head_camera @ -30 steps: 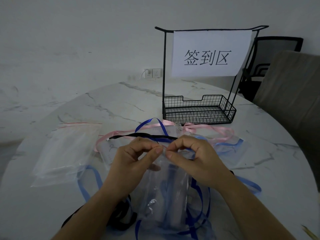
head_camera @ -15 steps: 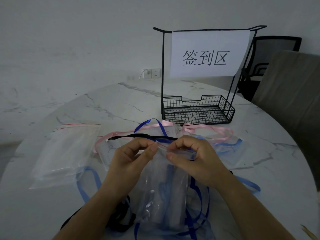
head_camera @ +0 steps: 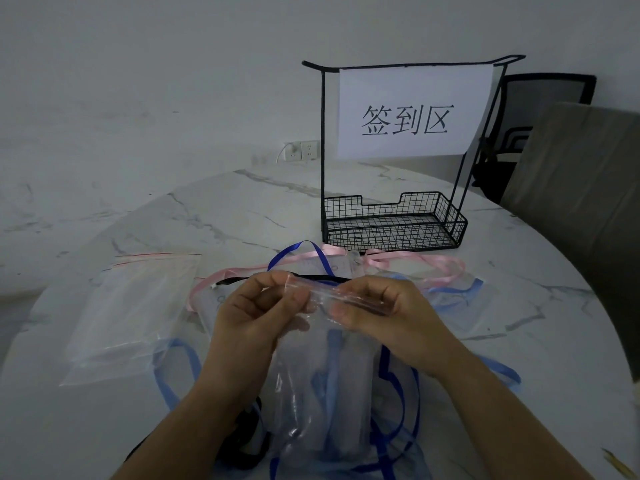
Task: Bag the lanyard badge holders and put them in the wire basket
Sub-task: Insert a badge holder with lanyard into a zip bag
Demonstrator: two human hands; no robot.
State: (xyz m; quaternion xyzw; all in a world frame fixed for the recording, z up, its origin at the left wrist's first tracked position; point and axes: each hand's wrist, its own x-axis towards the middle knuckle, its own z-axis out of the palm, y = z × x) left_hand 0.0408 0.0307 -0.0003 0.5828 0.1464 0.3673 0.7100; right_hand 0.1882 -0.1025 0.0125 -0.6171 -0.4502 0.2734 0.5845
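Above the near middle of the marble desk [head_camera: 242,209], a clear zip bag [head_camera: 322,386] is held up by both hands. The left hand [head_camera: 256,317] is turned with its back toward the camera's left, and its thumb and forefinger are pinched on the left part of the bag's top strip. The right hand [head_camera: 384,317] mirrors it, with the thumb and forefinger closed on the right part of the same strip and the other fingers curled behind it. The two forearms are brought in from the lower edge and converge toward the bag. The strip is stretched between the two pinches, roughly level, slightly lower at the right.

Inside the bag a badge holder with a light blue lanyard [head_camera: 332,368] can be seen, hanging below the hands. Under and around the bag, loose lanyards are spread on the desk: dark blue ribbon [head_camera: 398,410], pink ribbon [head_camera: 440,268], a black strap [head_camera: 249,445]. A stack of spare zip bags [head_camera: 131,317] with a red seal line is laid flat to the left, apart from the hands.

The wire basket [head_camera: 394,223] is stood farther back, to the right of centre, empty of bags, with a paper sign [head_camera: 412,112] hung from its tall frame. The held bag is well short of it.
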